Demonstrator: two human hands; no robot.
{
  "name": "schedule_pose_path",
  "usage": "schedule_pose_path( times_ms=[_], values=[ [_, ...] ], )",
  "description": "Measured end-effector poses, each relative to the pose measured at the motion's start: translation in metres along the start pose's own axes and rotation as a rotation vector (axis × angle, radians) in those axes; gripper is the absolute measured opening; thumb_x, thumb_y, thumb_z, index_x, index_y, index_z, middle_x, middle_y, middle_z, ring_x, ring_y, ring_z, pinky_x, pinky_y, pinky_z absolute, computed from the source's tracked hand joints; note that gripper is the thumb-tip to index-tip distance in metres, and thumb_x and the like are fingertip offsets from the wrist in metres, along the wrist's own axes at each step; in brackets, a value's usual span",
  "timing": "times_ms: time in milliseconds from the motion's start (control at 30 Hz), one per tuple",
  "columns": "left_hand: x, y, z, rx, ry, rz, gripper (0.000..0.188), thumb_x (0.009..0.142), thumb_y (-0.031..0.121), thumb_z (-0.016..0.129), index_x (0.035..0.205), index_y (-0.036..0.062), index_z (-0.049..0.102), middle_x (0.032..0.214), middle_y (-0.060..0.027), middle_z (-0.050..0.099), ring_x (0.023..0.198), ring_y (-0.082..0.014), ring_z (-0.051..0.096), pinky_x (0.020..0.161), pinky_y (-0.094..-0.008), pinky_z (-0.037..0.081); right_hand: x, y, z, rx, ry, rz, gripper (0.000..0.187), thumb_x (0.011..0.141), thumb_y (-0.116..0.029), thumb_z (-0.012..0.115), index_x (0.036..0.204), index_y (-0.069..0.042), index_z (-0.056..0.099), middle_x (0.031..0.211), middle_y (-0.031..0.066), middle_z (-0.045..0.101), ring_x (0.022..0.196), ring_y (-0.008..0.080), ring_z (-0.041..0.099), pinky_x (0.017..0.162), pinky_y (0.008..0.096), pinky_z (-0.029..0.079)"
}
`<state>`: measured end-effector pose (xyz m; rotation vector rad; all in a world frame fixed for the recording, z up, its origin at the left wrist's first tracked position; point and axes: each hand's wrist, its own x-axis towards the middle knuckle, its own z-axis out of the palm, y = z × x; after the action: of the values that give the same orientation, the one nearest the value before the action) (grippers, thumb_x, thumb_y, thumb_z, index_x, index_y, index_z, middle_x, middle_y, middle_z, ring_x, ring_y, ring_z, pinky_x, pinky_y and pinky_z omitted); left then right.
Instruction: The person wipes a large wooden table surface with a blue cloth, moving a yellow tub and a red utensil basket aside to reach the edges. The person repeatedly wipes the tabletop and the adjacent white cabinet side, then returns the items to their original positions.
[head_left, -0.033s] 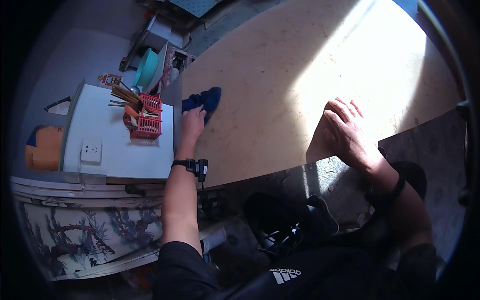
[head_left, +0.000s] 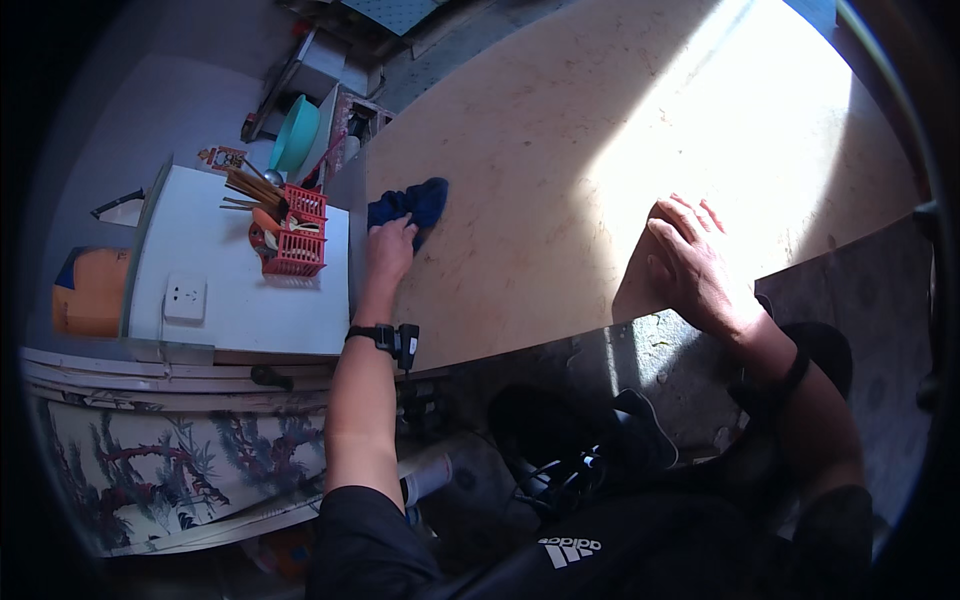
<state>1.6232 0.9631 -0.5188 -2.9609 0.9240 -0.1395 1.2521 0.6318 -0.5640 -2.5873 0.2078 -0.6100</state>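
Note:
My left hand [head_left: 391, 245] is closed on a crumpled dark blue cloth [head_left: 428, 203] and presses it on the left edge of a wide, light tan table top [head_left: 500, 210]. Some of the fingers are hidden by the hand itself and the cloth's folds. Toward the table's near edge, on the right, my right hand [head_left: 695, 265] rests on the surface with its fingers stretched out and nothing in it. Bright sunlight falls across that hand and the table around it.
Left of the table stands a white-topped cabinet [head_left: 230, 300]. A red utensil basket [head_left: 297, 255] with chopsticks and spoons is on its side, near a white socket [head_left: 186, 298]. A turquoise basin [head_left: 296, 135] stands farther back. Dark shoes [head_left: 645, 425] are below the near edge.
My left hand and the blue cloth have shifted very slightly nearer and to the right. My right hand stays in place.

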Motion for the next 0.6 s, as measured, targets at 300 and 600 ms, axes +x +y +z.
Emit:
schedule_pose_path(
  times_ms=[300, 600],
  values=[
    [-0.141, 0.060, -0.019, -0.109, 0.090, 0.194, 0.033, 0.096, 0.018, 0.068, 0.127, 0.0072, 0.074, 0.114, -0.0201, 0.071, 0.112, -0.0397, 0.060, 0.098, -0.0455, 0.051, -0.001, -0.002, -0.001, 0.007, 0.150, -0.100, 0.032, 0.082, -0.008, 0.072, 0.112, -0.002, 0.061, 0.121, 0.0153, 0.059, 0.117, 0.0350, 0.058, 0.106, 0.0462, 0.045],
    [-0.222, 0.095, -0.042, -0.038, 0.110, 0.337, 0.039, 0.089, 0.016, 0.075, 0.127, 0.0095, 0.075, 0.119, -0.0196, 0.070, 0.112, -0.0367, 0.060, 0.099, -0.0458, 0.050, -0.002, -0.005, 0.001, -0.012, 0.147, -0.104, 0.035, 0.084, -0.008, 0.072, 0.118, -0.003, 0.063, 0.130, 0.0165, 0.061, 0.121, 0.0378, 0.059, 0.106, 0.0462, 0.047]
  ],
)
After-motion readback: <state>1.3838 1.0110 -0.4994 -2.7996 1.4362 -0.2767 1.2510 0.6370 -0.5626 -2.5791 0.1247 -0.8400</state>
